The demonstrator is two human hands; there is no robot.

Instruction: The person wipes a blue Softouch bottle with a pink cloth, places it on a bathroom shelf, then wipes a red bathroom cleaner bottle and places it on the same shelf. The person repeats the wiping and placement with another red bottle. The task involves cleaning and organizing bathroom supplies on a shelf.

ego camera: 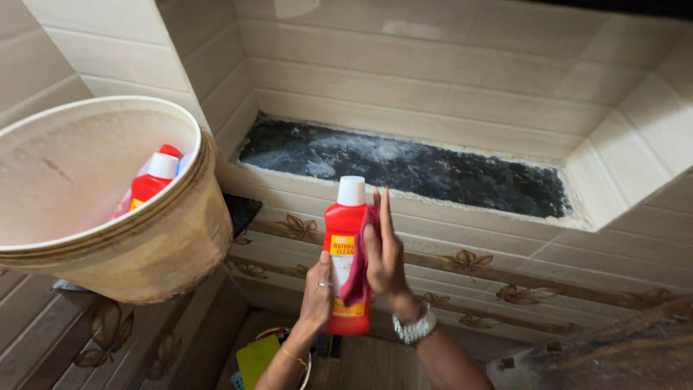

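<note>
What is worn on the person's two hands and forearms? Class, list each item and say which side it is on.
The left hand has a ring on one finger and a thin gold-coloured bangle at the wrist. The right hand has a silver metal-link wristwatch at the wrist. Both forearms are bare: no sleeves and no gloves show.

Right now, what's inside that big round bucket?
Inside the beige bucket leans a red bottle with a white cap and a red tip. Something pale blue peeks out beside it. The bucket's wall hides the bottle's lower part and anything at the bottom.
</note>
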